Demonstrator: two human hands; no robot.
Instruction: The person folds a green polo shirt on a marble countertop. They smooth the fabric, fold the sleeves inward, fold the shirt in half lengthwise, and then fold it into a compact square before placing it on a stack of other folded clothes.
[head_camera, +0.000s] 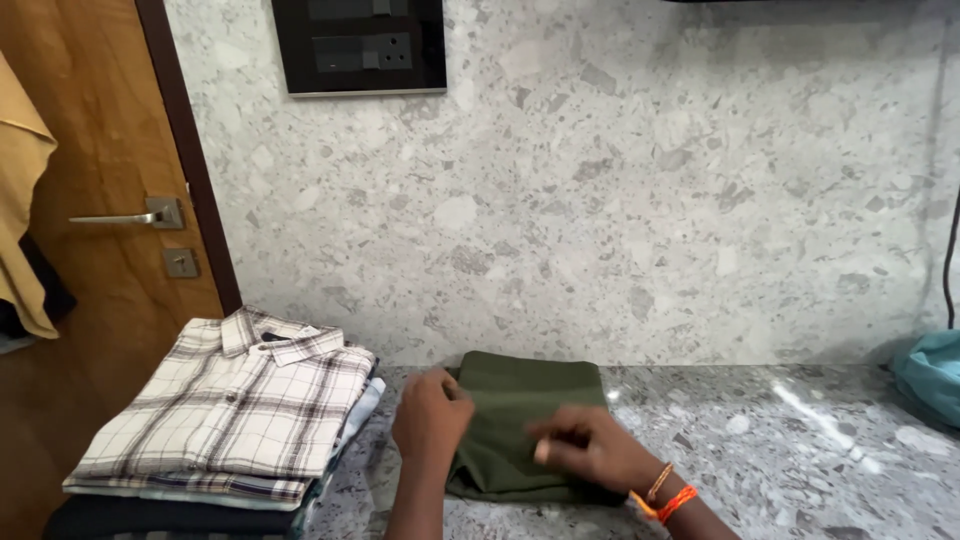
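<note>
A stack (215, 440) of folded shirts is sitting at the tabletop's (800, 450) left end, a plaid one on top. Just right of the stack, the left hand (430, 415) is lying flat and open on an olive cloth (520, 410), likely pinning it, while the right hand (590, 445) is pinching its front fold. The cloth is looking smooth, folded square.

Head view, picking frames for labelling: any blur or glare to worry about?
Head view: both hands, left and right, slightly motion-blurred on the folded olive-green garment; window-like glare streaks on the polished grey speckled stone counter; folded plaid shirt sharp.
</note>
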